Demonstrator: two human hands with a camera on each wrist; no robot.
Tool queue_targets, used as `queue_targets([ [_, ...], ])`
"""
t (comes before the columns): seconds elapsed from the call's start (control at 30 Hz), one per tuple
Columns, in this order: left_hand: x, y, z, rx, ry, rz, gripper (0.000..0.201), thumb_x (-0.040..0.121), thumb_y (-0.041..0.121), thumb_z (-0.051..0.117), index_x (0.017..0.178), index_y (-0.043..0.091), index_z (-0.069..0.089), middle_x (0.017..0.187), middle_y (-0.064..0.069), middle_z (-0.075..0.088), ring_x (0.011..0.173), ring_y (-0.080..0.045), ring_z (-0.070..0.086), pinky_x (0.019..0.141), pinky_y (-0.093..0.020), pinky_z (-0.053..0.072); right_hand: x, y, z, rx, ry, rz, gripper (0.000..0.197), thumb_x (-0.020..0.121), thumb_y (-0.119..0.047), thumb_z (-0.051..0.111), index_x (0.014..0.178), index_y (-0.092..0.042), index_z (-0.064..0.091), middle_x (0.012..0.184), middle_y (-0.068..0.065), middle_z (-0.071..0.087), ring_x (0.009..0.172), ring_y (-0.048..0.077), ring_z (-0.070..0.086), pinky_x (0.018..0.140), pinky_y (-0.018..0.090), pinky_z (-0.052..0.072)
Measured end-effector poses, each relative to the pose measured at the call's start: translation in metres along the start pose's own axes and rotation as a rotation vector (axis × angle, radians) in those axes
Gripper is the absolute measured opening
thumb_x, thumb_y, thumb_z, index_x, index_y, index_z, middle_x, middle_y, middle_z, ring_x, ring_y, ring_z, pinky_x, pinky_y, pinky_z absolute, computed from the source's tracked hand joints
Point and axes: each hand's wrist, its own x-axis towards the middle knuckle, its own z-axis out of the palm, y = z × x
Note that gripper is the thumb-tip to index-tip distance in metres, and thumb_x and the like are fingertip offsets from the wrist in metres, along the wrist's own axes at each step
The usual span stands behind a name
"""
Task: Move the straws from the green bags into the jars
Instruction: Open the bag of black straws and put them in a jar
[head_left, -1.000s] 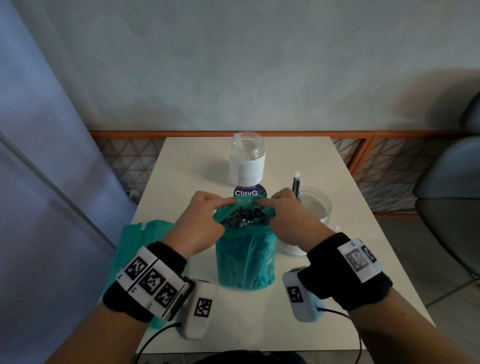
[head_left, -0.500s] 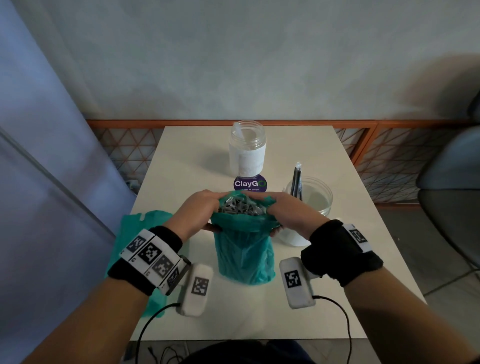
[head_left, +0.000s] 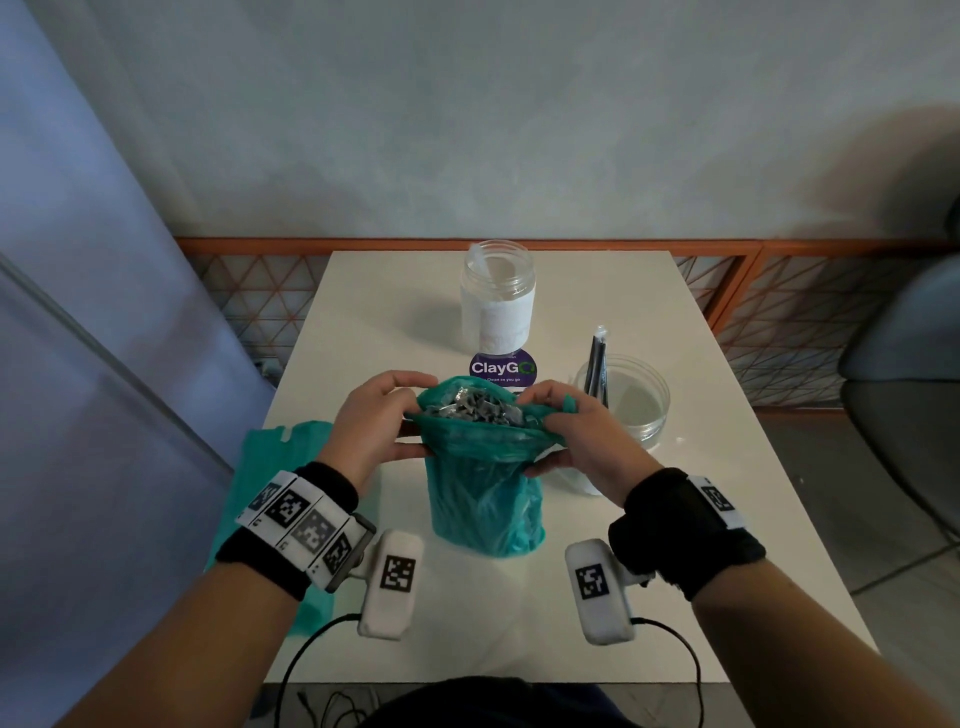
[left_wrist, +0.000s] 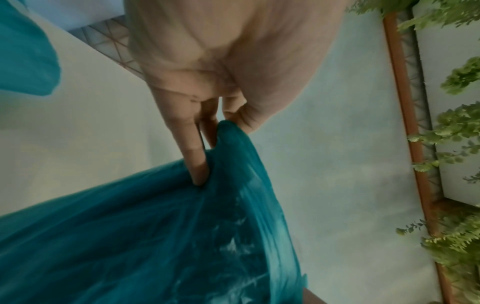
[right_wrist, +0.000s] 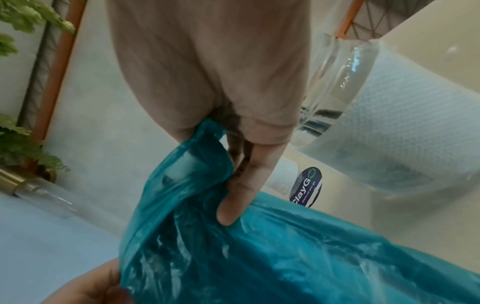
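Note:
A green bag (head_left: 483, 493) stands upright on the white table (head_left: 363, 322), its mouth rolled down over a bundle of wrapped dark straws (head_left: 475, 411). My left hand (head_left: 387, 415) pinches the left rim of the bag (left_wrist: 182, 236). My right hand (head_left: 569, 431) pinches the right rim of the bag (right_wrist: 259, 257), with the film folded over my fingers (right_wrist: 233, 205). A wide clear jar (head_left: 631, 410) to the right holds a couple of dark straws (head_left: 596, 358). A taller clear jar (head_left: 497, 296) with a white label stands behind the bag.
A second green bag (head_left: 270, 493) lies flat at the table's left edge. A round purple ClayGo sticker (head_left: 503, 368) sits between the tall jar and the bag. An orange lattice rail (head_left: 727, 291) runs behind the table, and a dark chair (head_left: 904, 374) stands at the right.
Both hands have rolled the bag's rim outward and down, so more of the straw bundle shows at the top. The hands now sit lower on the bag's sides.

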Motion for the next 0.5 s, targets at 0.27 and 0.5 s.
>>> queue_targets([
  [0.27, -0.0001, 0.0013, 0.0071, 0.103, -0.164, 0.012, 0.053, 0.088, -0.011, 0.033, 0.098, 0.023, 0.073, 0.109, -0.009, 0.07, 0.095, -0.02, 0.067, 0.07, -0.031, 0.061, 0.0026, -0.0017, 0.0042, -0.063, 0.023, 0.009, 0.049, 0.094, 0.006, 0.033, 0.117, -0.019, 0.068, 0.112, 0.004, 0.067, 0.097, 0.02, 0.064, 0.055, 0.033, 0.061],
  [0.5, 0.001, -0.0062, 0.0076, 0.119, -0.144, -0.062, 0.044, 0.089, -0.007, 0.035, 0.096, 0.02, 0.068, 0.102, -0.009, 0.065, 0.088, -0.018, 0.059, 0.064, -0.031, 0.058, 0.0018, 0.0032, 0.0028, -0.025, 0.064, 0.004, 0.021, 0.092, -0.009, 0.057, 0.105, -0.018, 0.071, 0.093, 0.005, 0.07, 0.081, 0.018, 0.066, 0.053, 0.026, 0.055],
])
